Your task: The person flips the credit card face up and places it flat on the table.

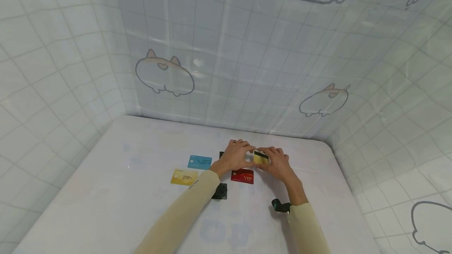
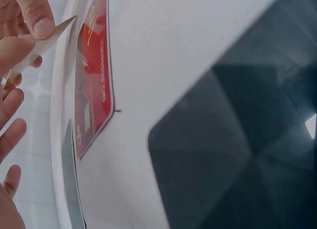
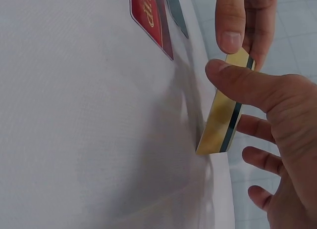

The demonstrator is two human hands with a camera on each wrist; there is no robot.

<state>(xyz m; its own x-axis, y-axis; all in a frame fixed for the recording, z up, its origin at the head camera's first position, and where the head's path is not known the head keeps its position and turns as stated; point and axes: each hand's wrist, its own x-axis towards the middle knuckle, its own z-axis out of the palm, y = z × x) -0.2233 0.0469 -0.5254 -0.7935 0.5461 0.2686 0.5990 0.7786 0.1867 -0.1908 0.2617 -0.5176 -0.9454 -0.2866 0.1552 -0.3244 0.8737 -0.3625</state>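
A gold card point(image 1: 261, 158) with a black magnetic stripe is held up between both hands above the white table. My left hand point(image 1: 235, 156) pinches its left end, with thumb and fingertips right at the edge. From the other side my right hand point(image 1: 279, 163) grips the card; in the right wrist view its thumb lies across the gold face point(image 3: 216, 122), other fingers spread behind. Just below the left hand lies a red VIP card point(image 1: 242, 176). A dark card point(image 1: 221, 154) peeks out behind the left hand, mostly hidden by it.
Left of the hands lie a blue VIP card point(image 1: 199, 162) and a yellow card point(image 1: 184, 176). A black card point(image 1: 220, 191) is partly covered by the left sleeve. A small black device point(image 1: 280, 205) sits by the right wrist. Tile-patterned curtains surround the white table point(image 1: 106, 191).
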